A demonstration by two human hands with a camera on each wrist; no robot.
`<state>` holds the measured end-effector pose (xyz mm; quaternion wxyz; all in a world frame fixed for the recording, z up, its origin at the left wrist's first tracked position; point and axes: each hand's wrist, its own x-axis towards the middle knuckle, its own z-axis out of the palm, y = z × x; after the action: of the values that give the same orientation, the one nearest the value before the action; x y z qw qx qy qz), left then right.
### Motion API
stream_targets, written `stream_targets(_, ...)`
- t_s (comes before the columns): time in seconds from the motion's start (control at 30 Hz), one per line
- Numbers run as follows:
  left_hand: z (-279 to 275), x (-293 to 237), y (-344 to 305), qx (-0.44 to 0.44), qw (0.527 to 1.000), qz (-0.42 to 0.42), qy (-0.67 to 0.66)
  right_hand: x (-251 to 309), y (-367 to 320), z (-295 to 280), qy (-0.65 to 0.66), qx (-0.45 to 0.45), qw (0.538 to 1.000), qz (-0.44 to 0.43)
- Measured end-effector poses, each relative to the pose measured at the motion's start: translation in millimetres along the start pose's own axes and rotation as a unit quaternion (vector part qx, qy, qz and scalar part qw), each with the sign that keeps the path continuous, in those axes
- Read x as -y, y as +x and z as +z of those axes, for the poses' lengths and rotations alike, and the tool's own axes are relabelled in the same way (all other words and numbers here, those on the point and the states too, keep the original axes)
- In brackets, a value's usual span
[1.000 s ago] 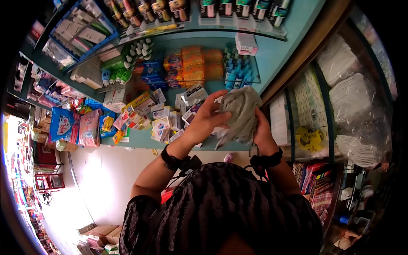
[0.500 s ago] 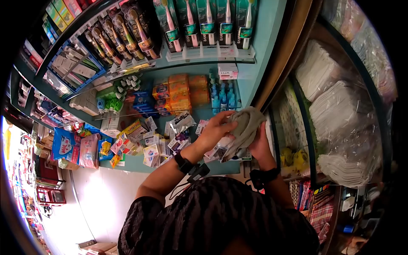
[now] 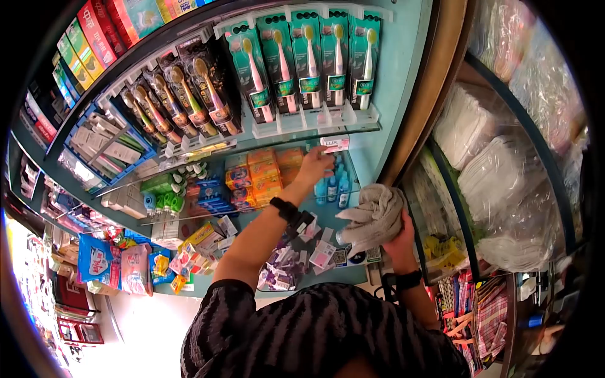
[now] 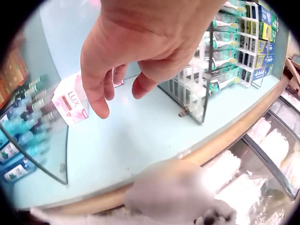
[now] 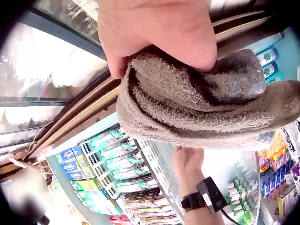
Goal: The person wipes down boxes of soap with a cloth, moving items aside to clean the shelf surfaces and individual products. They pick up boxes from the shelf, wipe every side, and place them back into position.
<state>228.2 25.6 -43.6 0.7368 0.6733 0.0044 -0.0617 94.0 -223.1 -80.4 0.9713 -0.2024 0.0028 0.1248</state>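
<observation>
A bunched grey-brown cloth (image 3: 377, 217) is held by my right hand (image 3: 400, 242), whose fingers curl round its right side; the right wrist view shows the cloth (image 5: 187, 103) hanging folded under that hand (image 5: 157, 35). My left hand (image 3: 315, 167) reaches over the glass shelf, just below a pink and white LUX box (image 3: 335, 143). In the left wrist view the left hand (image 4: 140, 51) has relaxed, slightly bent fingers, beside and partly in front of the LUX box (image 4: 71, 99); whether they touch is unclear. Nothing shows in its grasp.
Blue bottles (image 3: 332, 187) and orange packs (image 3: 265, 179) stand on the glass shelf. Packaged toothbrushes (image 3: 309, 66) hang above. Small boxes (image 3: 322, 254) lie scattered on the lower shelf. A brown wooden post (image 3: 419, 101) separates this from bagged white goods (image 3: 495, 173) behind dark-framed glass.
My left hand has let go of the cloth and moved up to the shelf near the LUX box. The right hand keeps the cloth. The head view has shifted, showing more of the upper shelves.
</observation>
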Motion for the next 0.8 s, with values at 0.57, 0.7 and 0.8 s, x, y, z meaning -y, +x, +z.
stream_targets(0.57, -41.8, 34.0, 186.0, -0.199, 0.939, 0.129, 0.25, 47.9, -13.5, -16.3, -0.09, -0.02, 0.994, 0.057)
stream_targets(0.7, -41.4, 33.8, 195.1, -0.216, 0.932, 0.119, 0.265, 57.1, -14.4, -25.3, -0.095, -0.029, 0.993, 0.061)
stream_targets(0.8, -45.6, 35.6, 200.7, -0.224, 0.931, 0.119, 0.264, 60.4, -14.9, -30.3, -0.097, -0.041, 0.993, 0.059)
